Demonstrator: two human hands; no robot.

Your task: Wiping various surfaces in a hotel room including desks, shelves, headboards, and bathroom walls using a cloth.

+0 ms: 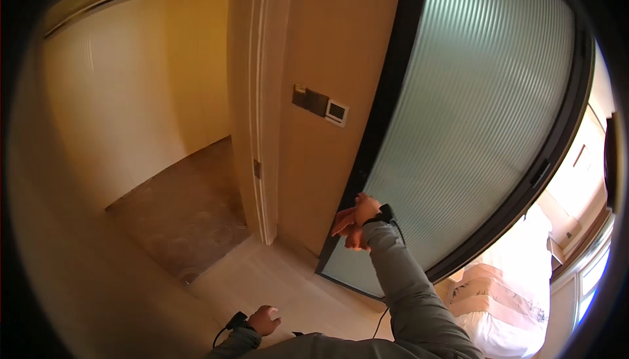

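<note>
My right hand is raised to the lower left part of a ribbed glass sliding door, beside its black frame. An orange-pink cloth is bunched in its fingers and seems to lie against the frame and glass. Low in the view, near my body, my left hand hangs over the floor. Its fingers are loosely bent with a gap by the thumb, and nothing shows in it. Each wrist wears a black band with a cable.
Left of the door, a wall carries dark switches and a white-framed control panel. A pale door jamb borders a doorway with brown flooring. Pale tiles lie below. Beyond the glass door stands a bed near a bright window.
</note>
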